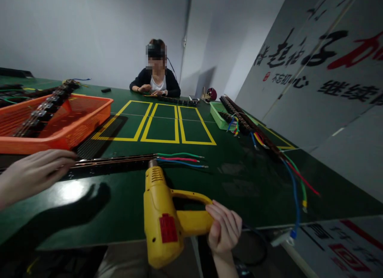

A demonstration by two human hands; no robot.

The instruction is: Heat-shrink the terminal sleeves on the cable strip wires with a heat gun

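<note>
My right hand (224, 224) is wrapped round the handle end of a yellow heat gun (163, 218) with a red switch. The gun's metal nozzle points away from me, close to the wire end of a long black strip (116, 163) with copper-coloured rods. Green, red and blue wires (179, 160) stick out from that end toward the right. At the strip's left part, my left hand (40, 172) lies over it, fingers together and bent onto it; the fingertips are partly hidden. Whether the nozzle touches the strip cannot be told.
An orange basket (89, 126) with dark strips stands at left. Yellow tape rectangles (160, 141) mark the green table (239, 166). Beyond them sits a person (155, 80) working with both hands. At right are a green basket (220, 117) and long wired strips (257, 130), wires hanging over the edge.
</note>
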